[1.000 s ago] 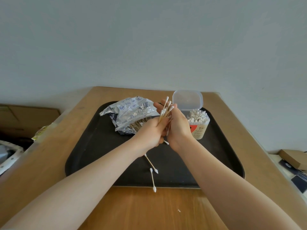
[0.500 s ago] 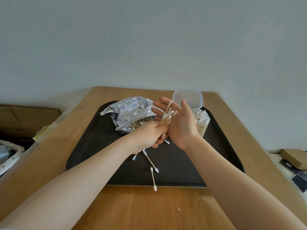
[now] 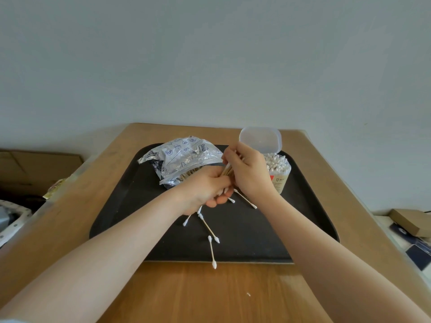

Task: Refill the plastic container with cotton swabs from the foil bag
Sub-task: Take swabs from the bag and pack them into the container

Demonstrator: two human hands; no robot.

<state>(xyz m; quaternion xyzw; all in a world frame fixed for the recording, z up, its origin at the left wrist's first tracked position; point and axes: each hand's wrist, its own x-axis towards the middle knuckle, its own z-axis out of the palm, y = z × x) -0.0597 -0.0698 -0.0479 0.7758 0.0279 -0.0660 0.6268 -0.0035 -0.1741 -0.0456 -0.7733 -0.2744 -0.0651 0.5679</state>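
Landmark: flat black rectangular plastic tray on a light brown wooden table.
Left hand: over the tray's middle, fingers curled round the lower ends of a bundle of wooden-stemmed cotton swabs; white tips poke out under its fingers.
Right hand: touching the left hand, just right of it, fingers closed round the upper part of the same bundle.
Bundle: slanted between the two hands, above the tray's centre.
Crinkled silver foil bag with blue print: lying on the tray's far left part, its open mouth facing the left hand and just beside it; more wooden stems show inside.
Clear plastic container with a hinged lid standing open: on the tray's far right part, just behind and right of the right hand, packed with upright white-tipped swabs.
Loose swabs: several scattered on the tray, near side of the hands; one lies across the tray's near edge onto the table.
Off the tray: cardboard to the table's left, a small brown box to its right.
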